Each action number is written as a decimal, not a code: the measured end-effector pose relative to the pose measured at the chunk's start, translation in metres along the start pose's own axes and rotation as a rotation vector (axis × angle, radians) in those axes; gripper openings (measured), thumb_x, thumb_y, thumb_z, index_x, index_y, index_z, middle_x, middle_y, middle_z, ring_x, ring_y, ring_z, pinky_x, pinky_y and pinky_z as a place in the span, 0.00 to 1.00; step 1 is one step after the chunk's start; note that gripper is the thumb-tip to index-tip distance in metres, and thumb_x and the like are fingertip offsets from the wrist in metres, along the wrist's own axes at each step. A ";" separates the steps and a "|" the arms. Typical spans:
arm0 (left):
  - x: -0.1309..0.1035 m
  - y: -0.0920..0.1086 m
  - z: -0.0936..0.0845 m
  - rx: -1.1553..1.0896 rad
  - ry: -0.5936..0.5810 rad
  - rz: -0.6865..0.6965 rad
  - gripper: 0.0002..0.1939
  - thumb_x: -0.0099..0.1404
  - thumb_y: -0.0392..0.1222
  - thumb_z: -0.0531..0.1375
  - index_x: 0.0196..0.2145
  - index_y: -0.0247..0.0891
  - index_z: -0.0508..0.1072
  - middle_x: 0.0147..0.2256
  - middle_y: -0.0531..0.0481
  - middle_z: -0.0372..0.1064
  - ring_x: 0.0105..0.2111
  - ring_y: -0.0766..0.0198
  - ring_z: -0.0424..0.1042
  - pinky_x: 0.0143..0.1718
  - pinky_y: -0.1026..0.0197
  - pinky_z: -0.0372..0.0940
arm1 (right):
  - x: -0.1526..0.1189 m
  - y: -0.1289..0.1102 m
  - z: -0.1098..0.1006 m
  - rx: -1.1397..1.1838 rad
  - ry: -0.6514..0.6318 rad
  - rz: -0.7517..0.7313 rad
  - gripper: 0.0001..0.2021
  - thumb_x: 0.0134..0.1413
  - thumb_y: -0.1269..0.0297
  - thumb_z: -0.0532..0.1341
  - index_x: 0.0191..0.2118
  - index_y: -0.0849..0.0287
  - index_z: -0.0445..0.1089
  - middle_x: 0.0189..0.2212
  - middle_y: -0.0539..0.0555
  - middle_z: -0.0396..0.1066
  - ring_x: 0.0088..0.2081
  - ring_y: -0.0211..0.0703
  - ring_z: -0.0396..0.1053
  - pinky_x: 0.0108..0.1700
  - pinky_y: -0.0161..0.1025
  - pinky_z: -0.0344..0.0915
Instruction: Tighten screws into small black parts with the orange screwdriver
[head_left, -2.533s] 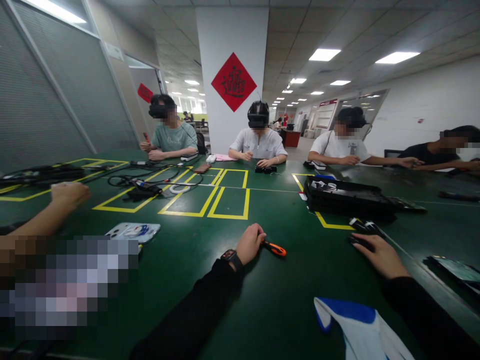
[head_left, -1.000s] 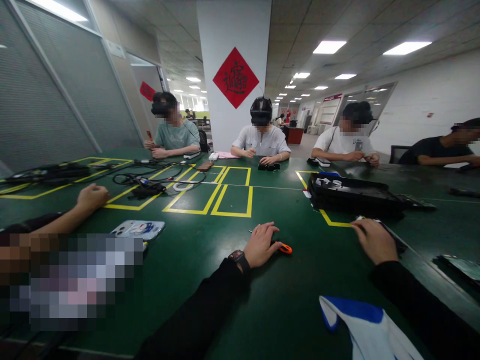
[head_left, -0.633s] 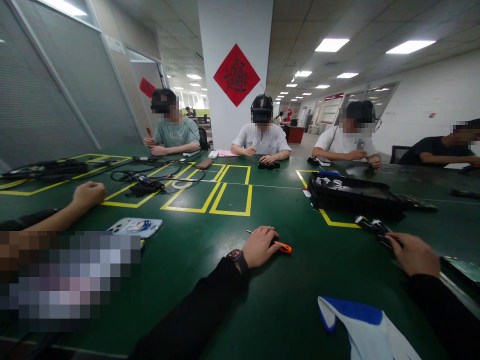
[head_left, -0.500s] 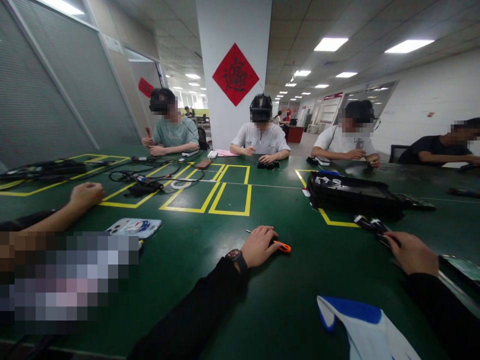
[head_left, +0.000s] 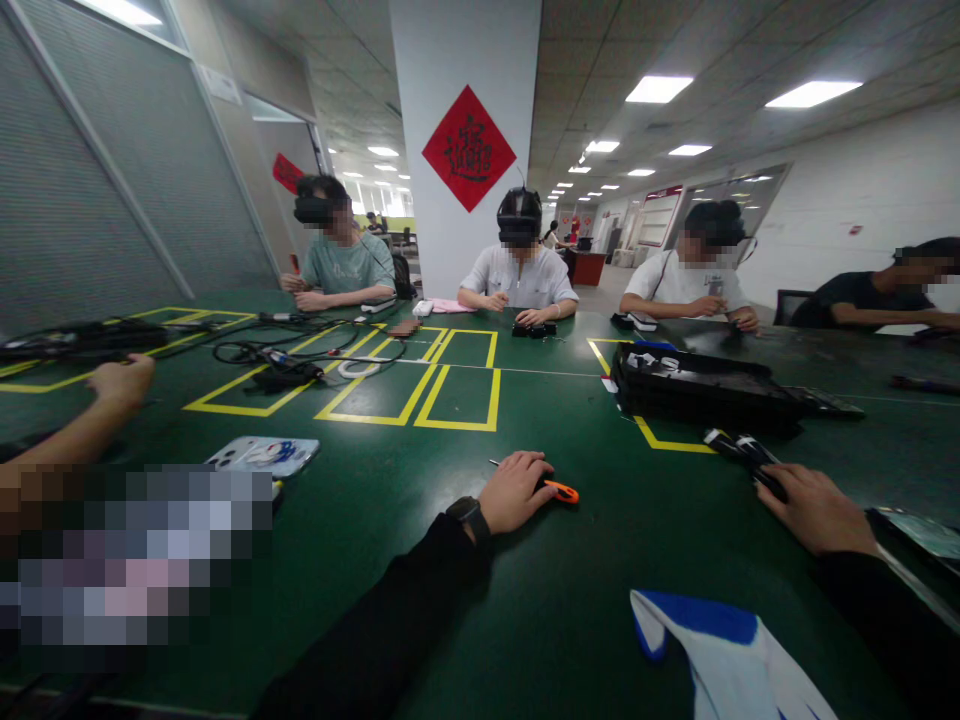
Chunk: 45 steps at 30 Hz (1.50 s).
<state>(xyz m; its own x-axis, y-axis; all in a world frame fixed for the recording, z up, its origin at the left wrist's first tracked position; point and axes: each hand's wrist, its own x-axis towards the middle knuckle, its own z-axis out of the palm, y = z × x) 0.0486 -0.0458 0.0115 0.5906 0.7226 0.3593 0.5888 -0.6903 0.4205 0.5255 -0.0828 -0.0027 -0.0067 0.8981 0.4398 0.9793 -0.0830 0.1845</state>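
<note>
My left hand, with a dark watch on its wrist, lies palm down on the green table, fingers curled over an orange-handled screwdriver. The thin metal tip shows on one side of the hand and the handle on the other. Farther right, my right hand is closed on a slim black object, partly hidden by the fingers. Beside it lie black pieces with white bands, whose kind I cannot make out. A white and blue cloth lies nearer to me between my forearms.
A long black tray stands beyond my right hand. A phone lies on the left, near another person's hand. Black cables and yellow tape outlines cover the middle left. Several people sit across the table.
My right hand has shifted slightly left and covers more of the black object. My left hand stays on the screwdriver. The neighbour's hand on the left has moved farther left.
</note>
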 end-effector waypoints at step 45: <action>0.000 0.002 -0.002 0.052 -0.030 -0.003 0.21 0.63 0.53 0.43 0.47 0.40 0.63 0.48 0.44 0.58 0.51 0.57 0.54 0.51 0.51 0.52 | 0.008 0.005 0.005 0.140 0.113 0.146 0.27 0.49 0.46 0.46 0.49 0.61 0.59 0.46 0.61 0.61 0.49 0.54 0.57 0.50 0.48 0.54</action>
<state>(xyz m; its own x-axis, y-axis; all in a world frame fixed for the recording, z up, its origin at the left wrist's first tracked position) 0.0488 -0.0475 0.0140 0.6041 0.7241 0.3328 0.6183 -0.6894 0.3774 0.5315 -0.0736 -0.0024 0.1218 0.8265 0.5496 0.9900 -0.1405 -0.0082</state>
